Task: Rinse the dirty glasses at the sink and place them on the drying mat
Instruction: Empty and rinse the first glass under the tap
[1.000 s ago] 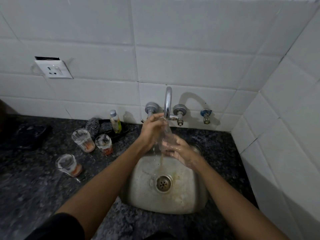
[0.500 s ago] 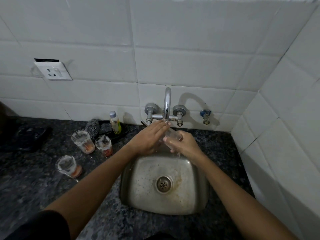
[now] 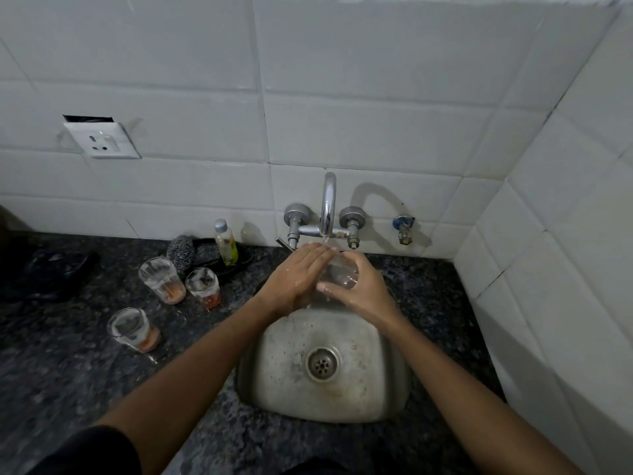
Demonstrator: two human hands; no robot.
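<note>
Head view: water runs from the chrome tap point(image 3: 328, 204) onto a clear glass point(image 3: 337, 273) held over the far edge of the steel sink point(image 3: 363, 402). The right hand point(image 3: 359, 289) curls round the glass, gripping it; the left hand point(image 3: 296, 279) lies with straight fingers pressed flat against its side and mouth. To rinse well, the glass likely needs turning under the stream so water reaches inside, with a firm grip since it looks wet. Three dirty glasses point(image 3: 161, 279) with reddish dregs stand on the dark speckled tabletop point(image 3: 68, 389), left of the sink. A small bottle point(image 3: 226, 243) and scrubber point(image 3: 181, 252) sit by the white tiled wall point(image 3: 376, 97). A dark object, possibly the mat, lies far left; I cannot tell.
</note>
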